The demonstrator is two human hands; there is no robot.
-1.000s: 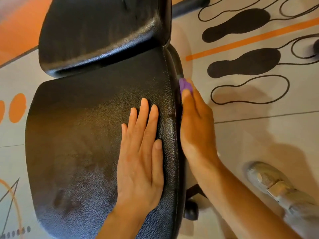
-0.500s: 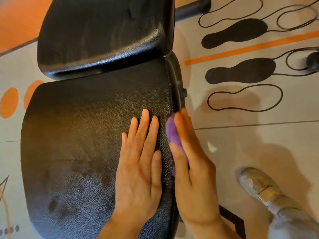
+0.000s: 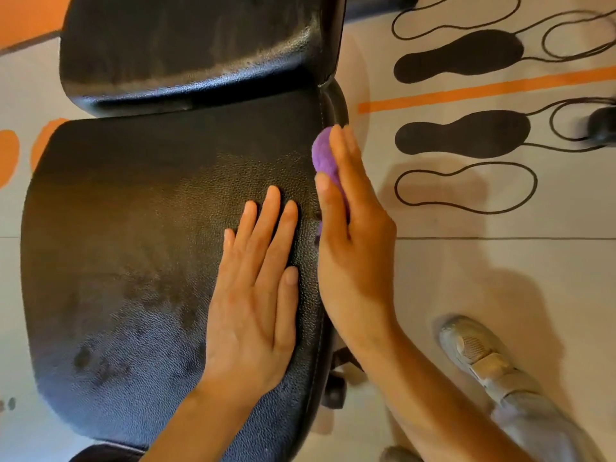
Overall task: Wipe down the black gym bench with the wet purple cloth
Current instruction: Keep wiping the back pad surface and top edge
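The black gym bench (image 3: 140, 228) fills the left and middle of the head view, its seat pad near me and the back pad (image 3: 186, 45) beyond it. Damp dark patches show on the seat's near part. My left hand (image 3: 256, 288) lies flat on the seat near its right edge, fingers straight. My right hand (image 3: 353, 248) presses the purple cloth (image 3: 325, 155) against the seat's right side edge, fingers straight over it, thumb alongside. Most of the cloth is hidden under the hand.
The floor is pale with orange stripes (image 3: 483, 90) and black footprint markings (image 3: 460, 56) to the right. My grey shoe (image 3: 476, 351) stands at the lower right. A bench frame part (image 3: 333, 391) shows under the seat's right edge. A dark object (image 3: 603, 125) sits at the far right.
My right hand slid the cloth back along the seat's right edge toward me, then forward again toward the back pad. My left hand stayed flat on the seat.
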